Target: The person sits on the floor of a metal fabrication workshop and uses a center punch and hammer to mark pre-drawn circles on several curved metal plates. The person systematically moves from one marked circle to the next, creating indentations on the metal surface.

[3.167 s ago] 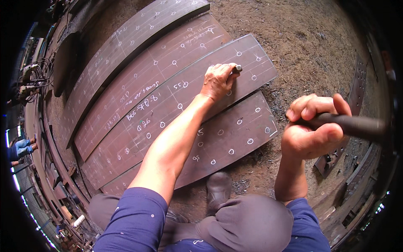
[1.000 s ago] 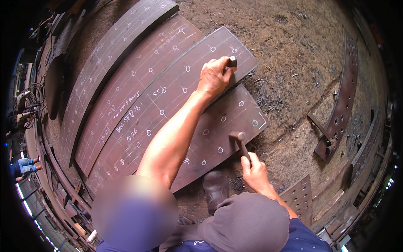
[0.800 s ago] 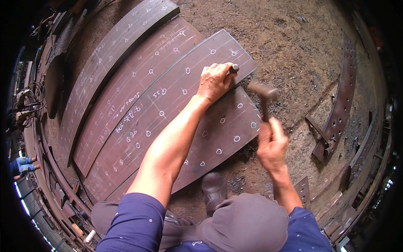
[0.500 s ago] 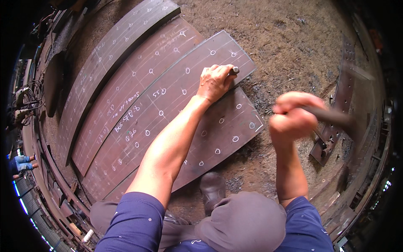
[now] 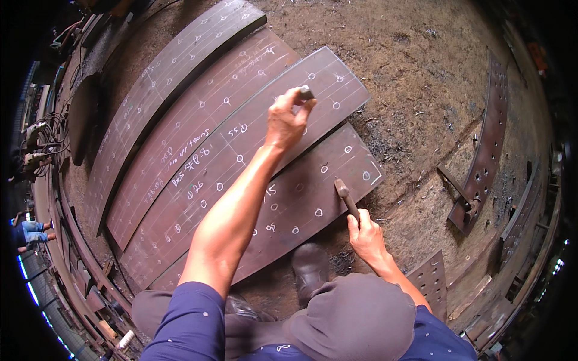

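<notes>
My left hand (image 5: pixel 285 123) is closed around a short dark metal punch (image 5: pixel 306 94) with a bright top end. It is over a flat brown steel plate (image 5: pixel 328 63) marked with white chalk circles and lines. My right hand (image 5: pixel 368 239) grips a hammer (image 5: pixel 348 198) by its handle. The hammer's head is low over the nearer chalk-marked plate (image 5: pixel 307 195); whether it touches the plate I cannot tell. The punch's lower end is hidden by my fingers.
Farther left lie another marked plate (image 5: pixel 198 114) and a thick curved steel piece (image 5: pixel 174 66). On the dirt floor at right are a curved strip with holes (image 5: pixel 490 120) and a perforated plate (image 5: pixel 432 280). A person (image 5: pixel 33 234) is at the far left edge.
My right hand has dropped from its blurred, raised position, bringing the hammer down left over the nearer plate. My left hand has shifted left with the punch, away from the plate's right edge.
</notes>
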Available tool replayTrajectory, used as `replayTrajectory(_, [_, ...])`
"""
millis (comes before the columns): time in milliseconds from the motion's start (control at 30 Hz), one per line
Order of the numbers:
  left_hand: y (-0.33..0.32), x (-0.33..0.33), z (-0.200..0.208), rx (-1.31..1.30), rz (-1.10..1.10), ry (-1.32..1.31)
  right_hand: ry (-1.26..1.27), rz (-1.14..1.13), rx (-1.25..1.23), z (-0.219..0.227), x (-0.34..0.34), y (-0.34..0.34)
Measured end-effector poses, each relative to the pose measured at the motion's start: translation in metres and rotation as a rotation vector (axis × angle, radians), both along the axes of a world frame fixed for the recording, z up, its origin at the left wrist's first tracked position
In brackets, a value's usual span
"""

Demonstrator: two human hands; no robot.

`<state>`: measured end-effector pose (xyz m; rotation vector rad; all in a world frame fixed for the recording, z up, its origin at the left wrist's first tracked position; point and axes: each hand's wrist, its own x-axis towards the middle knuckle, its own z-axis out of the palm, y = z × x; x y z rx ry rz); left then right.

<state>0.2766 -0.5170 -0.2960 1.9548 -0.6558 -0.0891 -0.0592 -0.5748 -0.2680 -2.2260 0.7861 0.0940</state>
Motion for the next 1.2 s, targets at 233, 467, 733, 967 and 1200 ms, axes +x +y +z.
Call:
replayTrajectory(233, [0.058, -0.011, 0.007, 0.119, -0.058, 0.206, 0.066, -0.019, 0.068, -0.002, -0.016, 0.010])
replayTrajectory(467, [0.048, -0.019, 0.009, 0.174, -0.092, 0.320, 0.090, -0.054, 0.061, -0.001, -0.013, 0.018])
replayTrajectory(733, [0.045, -0.020, -0.001, 0.195, -0.064, 0.273, 0.090, -0.066, 0.075, -0.002, -0.014, 0.018])
replayTrajectory(967, [0.044, -0.021, -0.003, 0.185, -0.045, 0.258, 0.104, -0.071, 0.072, -0.003, -0.014, 0.018])
replayTrajectory(1200, [0.045, -0.020, -0.004, 0.199, -0.049, 0.233, 0.104, -0.062, 0.055, -0.002, -0.013, 0.018])
